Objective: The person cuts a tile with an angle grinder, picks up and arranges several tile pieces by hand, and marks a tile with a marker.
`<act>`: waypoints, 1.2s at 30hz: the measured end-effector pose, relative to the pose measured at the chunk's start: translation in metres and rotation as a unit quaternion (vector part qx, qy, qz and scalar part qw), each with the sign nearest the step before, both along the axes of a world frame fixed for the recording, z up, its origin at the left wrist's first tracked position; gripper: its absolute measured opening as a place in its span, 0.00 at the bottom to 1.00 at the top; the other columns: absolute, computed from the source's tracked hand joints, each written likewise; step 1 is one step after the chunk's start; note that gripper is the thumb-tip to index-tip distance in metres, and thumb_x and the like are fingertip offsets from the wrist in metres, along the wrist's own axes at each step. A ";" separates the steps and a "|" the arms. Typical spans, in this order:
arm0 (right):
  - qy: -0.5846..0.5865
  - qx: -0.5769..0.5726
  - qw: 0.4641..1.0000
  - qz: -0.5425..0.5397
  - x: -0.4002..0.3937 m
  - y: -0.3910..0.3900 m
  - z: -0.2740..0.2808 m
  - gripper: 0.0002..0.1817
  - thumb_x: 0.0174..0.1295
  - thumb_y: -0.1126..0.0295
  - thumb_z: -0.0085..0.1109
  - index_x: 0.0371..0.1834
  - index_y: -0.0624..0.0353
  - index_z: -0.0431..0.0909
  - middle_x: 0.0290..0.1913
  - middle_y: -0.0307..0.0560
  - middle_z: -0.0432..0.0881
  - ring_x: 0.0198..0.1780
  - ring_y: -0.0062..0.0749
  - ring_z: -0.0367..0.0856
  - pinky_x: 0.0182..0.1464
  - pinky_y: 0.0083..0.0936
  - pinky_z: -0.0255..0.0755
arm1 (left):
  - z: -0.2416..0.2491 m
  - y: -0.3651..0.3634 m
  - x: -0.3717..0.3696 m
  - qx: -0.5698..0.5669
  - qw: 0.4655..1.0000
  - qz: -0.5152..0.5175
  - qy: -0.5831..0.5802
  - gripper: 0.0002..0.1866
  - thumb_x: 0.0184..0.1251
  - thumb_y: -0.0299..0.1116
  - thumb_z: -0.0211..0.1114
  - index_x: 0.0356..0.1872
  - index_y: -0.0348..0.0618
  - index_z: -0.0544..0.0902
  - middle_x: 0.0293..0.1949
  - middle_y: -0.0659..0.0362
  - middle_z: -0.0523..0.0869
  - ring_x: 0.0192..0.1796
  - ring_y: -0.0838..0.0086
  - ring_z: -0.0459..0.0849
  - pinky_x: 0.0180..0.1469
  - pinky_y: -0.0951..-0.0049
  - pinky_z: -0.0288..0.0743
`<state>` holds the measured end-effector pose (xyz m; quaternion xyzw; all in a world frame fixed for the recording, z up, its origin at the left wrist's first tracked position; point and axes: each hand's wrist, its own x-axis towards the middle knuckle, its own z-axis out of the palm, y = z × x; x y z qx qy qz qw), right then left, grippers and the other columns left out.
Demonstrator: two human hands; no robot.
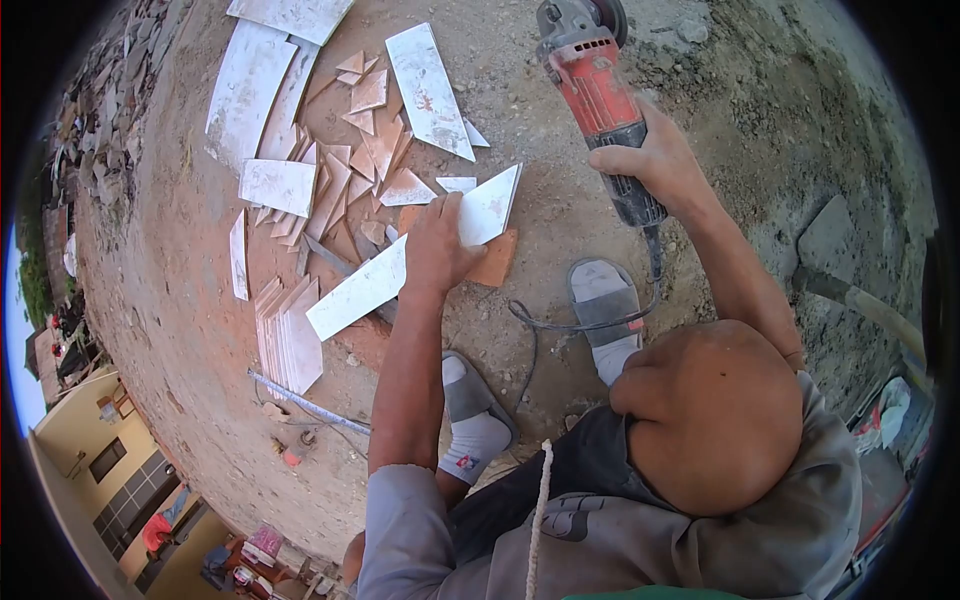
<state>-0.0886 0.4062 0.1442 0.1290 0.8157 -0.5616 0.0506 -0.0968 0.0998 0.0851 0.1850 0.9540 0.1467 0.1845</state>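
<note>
My left hand (437, 240) grips a long white tile strip (360, 290) across its middle, fingers over the far edge and thumb on the near side. Under the strip's right part shows an orange brick (495, 262). My right hand (655, 160) is wrapped round the dark rear body of a red and black angle grinder (598, 95). The grinder is held off to the right, apart from the tile, its disc (612, 18) pointing away from me. From its rear a black cord (570, 325) runs down past my right foot.
Broken tile offcuts (380, 150) lie heaped beyond my left hand, with larger white tiles (245, 95) at far left. A stack of cut tiles (290, 335) and a tape measure (305, 406) lie left of my arm. A long-handled tool (860, 305) rests at right.
</note>
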 end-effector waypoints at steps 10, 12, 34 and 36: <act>0.000 -0.012 1.000 -0.009 0.002 0.001 0.000 0.36 0.40 0.54 0.73 0.51 0.66 0.76 0.39 0.51 0.83 0.41 0.37 0.82 0.48 0.31 0.74 | -0.001 0.004 -0.001 -0.004 1.000 -0.006 0.001 0.39 0.43 0.36 0.77 0.61 0.42 0.71 0.56 0.50 0.78 0.59 0.54 0.77 0.60 0.57 0.74; 0.000 -0.013 1.000 -0.011 0.002 0.001 0.004 0.36 0.40 0.54 0.73 0.51 0.66 0.76 0.40 0.52 0.83 0.41 0.37 0.82 0.48 0.32 0.74 | -0.001 0.003 -0.002 -0.002 1.000 -0.007 0.011 0.39 0.43 0.36 0.77 0.61 0.42 0.71 0.55 0.51 0.78 0.59 0.54 0.77 0.59 0.57 0.74; -0.021 -0.098 0.995 -0.001 0.000 -0.003 0.000 0.32 0.45 0.57 0.73 0.52 0.63 0.75 0.35 0.40 0.79 0.34 0.22 0.76 0.39 0.21 0.71 | -0.033 -0.022 0.111 0.390 0.553 0.720 -0.158 0.36 0.67 0.59 0.64 0.55 0.30 0.73 0.54 0.48 0.76 0.56 0.59 0.74 0.60 0.57 0.66; -0.023 -0.098 0.995 -0.002 0.002 -0.005 0.004 0.33 0.45 0.56 0.73 0.52 0.64 0.75 0.36 0.39 0.79 0.34 0.22 0.76 0.40 0.21 0.71 | -0.048 -0.027 0.103 0.441 0.516 0.720 -0.144 0.37 0.66 0.59 0.65 0.57 0.31 0.73 0.54 0.49 0.76 0.56 0.60 0.74 0.60 0.57 0.66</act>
